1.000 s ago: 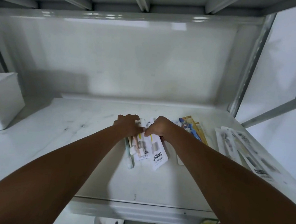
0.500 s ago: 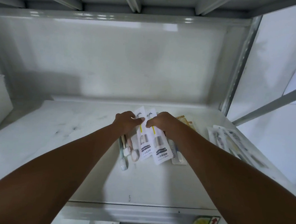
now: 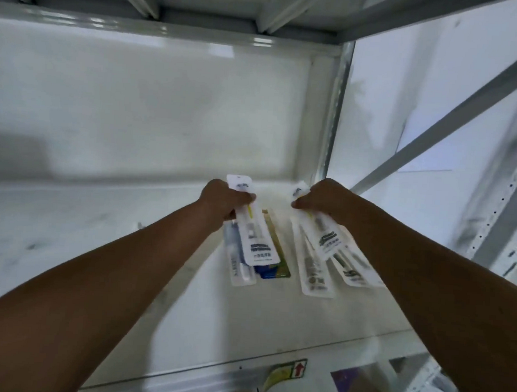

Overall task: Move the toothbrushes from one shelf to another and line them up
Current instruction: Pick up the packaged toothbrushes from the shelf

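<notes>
Red up-arrow on sticker (image 3: 285, 372); packet (image 3: 256, 238) print blurred, unreadable.

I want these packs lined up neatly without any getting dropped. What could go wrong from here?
1. The left hand pinches its toothbrush packs only near their top ends; lower ones might slip out.
2. The right hand holds a fanned bundle, so packs may splay or drop.
3. The yellow-blue pack lies half-hidden beneath and may get overlooked.

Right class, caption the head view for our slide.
Left hand and right hand each grip a packaged toothbrush above the white shelf.
</notes>
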`<state>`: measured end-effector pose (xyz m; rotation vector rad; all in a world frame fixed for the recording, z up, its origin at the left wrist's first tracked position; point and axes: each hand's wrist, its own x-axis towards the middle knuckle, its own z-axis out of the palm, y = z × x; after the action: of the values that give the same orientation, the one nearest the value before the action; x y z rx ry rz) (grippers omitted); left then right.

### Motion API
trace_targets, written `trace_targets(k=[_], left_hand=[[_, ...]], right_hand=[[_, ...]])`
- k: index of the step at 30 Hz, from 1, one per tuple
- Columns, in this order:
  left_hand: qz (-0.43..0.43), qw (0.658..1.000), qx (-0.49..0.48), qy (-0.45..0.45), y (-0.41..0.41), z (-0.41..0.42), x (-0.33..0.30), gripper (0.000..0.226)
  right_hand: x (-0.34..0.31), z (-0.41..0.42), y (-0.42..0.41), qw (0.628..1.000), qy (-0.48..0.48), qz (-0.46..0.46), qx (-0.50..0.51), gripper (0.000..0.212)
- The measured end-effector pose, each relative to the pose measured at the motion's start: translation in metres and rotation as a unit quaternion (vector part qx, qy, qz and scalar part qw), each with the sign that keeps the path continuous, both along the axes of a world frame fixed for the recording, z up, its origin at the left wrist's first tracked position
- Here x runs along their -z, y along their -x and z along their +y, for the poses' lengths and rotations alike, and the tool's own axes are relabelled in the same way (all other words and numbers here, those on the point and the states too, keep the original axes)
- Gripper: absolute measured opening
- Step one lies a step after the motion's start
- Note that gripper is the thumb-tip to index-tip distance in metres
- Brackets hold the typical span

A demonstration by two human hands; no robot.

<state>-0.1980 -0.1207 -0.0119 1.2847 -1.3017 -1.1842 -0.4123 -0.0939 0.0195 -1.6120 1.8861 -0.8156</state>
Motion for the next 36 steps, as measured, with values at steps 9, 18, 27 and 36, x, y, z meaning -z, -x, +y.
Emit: trace_targets(k=[9, 18, 27, 36], left_hand=[[-0.105, 0.99, 0.083, -0.035, 0.119, 0.016, 0.024, 0.064], [-0.371, 0.919, 0.053, 0.123, 0.125, 0.02, 0.036, 0.063], [-0.41, 0.903, 0.057, 0.119, 0.062, 0.018, 0.008, 0.044], [-0.482, 0.866, -0.135, -0.001, -0.121, 0.024, 0.005, 0.03]], right_hand=[[0.044, 0.021, 0.079, 0.998, -0.061, -0.011, 0.019, 0.035], [0.056, 0.003, 0.081, 0.986, -0.032, 0.141, 0.078, 0.047], [0.038, -0.015, 0.042, 0.974, 0.049, 0.205, 0.077, 0.028], [0.021, -0.031, -0.121, 0.992, 0.036, 0.055, -0.109, 0.031]])
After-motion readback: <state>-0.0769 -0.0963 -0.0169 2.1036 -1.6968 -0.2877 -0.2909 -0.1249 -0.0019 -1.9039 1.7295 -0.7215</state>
